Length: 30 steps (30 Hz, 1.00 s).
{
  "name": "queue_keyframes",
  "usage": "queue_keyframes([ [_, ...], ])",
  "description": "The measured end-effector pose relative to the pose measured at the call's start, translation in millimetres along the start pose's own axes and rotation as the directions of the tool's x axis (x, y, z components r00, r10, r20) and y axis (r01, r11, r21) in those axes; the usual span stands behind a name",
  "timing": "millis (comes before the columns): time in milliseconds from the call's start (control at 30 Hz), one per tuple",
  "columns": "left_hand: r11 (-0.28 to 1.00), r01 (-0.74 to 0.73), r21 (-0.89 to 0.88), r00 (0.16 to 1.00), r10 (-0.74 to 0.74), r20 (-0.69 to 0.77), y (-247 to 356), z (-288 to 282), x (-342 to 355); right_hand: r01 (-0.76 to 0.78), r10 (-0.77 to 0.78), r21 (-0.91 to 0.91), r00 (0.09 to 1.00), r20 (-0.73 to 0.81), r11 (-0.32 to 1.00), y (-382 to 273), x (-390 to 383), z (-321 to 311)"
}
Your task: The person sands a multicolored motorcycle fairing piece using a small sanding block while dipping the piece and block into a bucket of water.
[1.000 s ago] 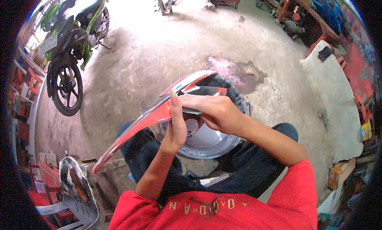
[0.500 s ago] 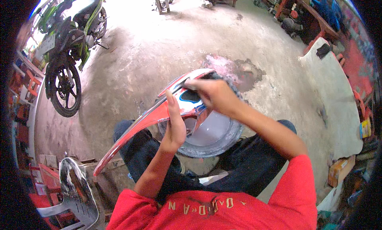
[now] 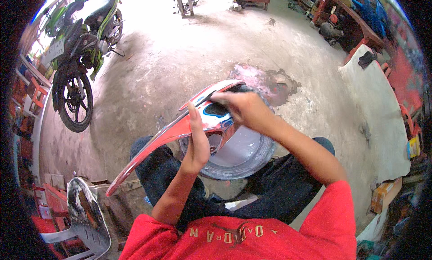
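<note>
A long curved motorcycle body panel (image 3: pixel 174 126), red and white with blue-edged dark patches, slants across my lap above a round basin. My left hand (image 3: pixel 199 145) is closed around its lower middle, thumb up along the near face, other fingers out of sight behind. Toward the panel's broad upper end, my right hand (image 3: pixel 248 110) presses on the surface with bent, closed fingers. Whatever those fingers may hold is hidden. Under the panel, the grey-rimmed basin (image 3: pixel 234 173) contains cloudy greyish liquid and stands between my knees.
A green and black motorcycle (image 3: pixel 74 80) is parked at the far left. A scuffed plastic chair (image 3: pixel 92 219) stands near left. Along the right lie a large pale panel (image 3: pixel 378 120), a cardboard box (image 3: pixel 385 194) and a wooden bench (image 3: pixel 355 19). Wet stains (image 3: pixel 279 82) mark the concrete floor.
My right hand has shifted very slightly on the panel. My left hand keeps its hold, and the panel stays in nearly the same place.
</note>
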State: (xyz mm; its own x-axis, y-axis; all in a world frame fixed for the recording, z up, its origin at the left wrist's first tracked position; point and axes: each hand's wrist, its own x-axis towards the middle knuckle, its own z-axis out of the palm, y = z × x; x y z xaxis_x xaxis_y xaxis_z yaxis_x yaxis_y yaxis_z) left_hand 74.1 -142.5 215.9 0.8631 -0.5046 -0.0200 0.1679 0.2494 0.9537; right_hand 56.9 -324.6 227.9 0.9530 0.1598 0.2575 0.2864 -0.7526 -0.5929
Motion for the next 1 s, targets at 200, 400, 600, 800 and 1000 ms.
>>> queue_keyframes([
  [200,1.0,-0.007,-0.021,1.0,0.007,-0.01,5.9,3.7,-3.2,0.401,-0.364,0.065,0.879,-0.308,0.914,-19.4,-9.4,15.0],
  [400,0.997,-0.067,-0.029,0.997,0.065,-0.047,-5.6,-0.6,0.5,0.128,-0.125,0.03,0.988,-0.089,0.991,-12.4,-3.3,6.4],
  [600,1.0,-0.013,-0.021,0.998,0.012,-0.057,-0.4,0.6,1.6,0.136,-0.142,-0.046,0.975,-0.172,0.99,1.9,9.2,8.1],
  [800,1.0,0.024,-0.019,0.997,-0.022,0.067,3.8,-5.1,-0.7,0.463,-0.427,0.084,0.863,-0.271,0.883,-26.2,-9.8,13.2],
  [1000,1.0,-0.027,-0.001,0.999,0.027,-0.042,4.8,1.2,-3.9,0.225,-0.221,0.029,0.971,-0.093,0.974,-8.3,-5.6,7.5],
])
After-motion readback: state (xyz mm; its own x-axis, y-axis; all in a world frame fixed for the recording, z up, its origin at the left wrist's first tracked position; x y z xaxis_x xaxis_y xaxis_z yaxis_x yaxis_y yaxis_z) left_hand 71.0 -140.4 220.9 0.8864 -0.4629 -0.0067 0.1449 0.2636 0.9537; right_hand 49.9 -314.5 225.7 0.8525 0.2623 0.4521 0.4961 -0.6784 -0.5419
